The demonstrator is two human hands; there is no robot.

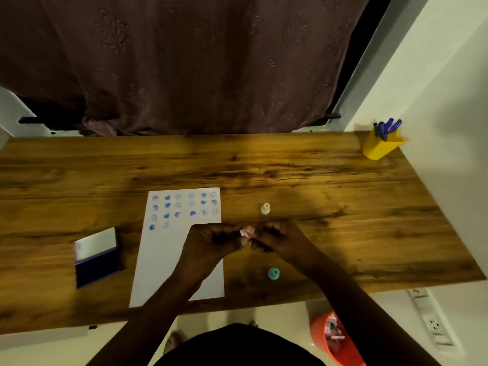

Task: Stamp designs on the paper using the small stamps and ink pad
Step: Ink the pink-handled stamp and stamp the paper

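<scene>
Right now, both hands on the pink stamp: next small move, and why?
Probably carry the pink stamp, pinched between left hand and right hand, left to the open ink pad; the paper has blank space below its blue prints.

White paper [169,260] lies flat, portrait, toward the counter's [343,186] front edge, left of centre; its near edge almost reaches that edge. Top part carries rows of small blue round prints [184,207], some solid, some smiley faces; lower part blank. Ink pad [96,257] open, left of the paper, near it but apart: dark blue pad toward the front, pale lid raised behind. Cream stamp [265,208] stands upright right of the paper's top corner. Teal stamp [273,274] sits right of the paper, near the front edge. Pink stamp [247,231] pinched between both hands at the paper's right edge, above the counter.
</scene>
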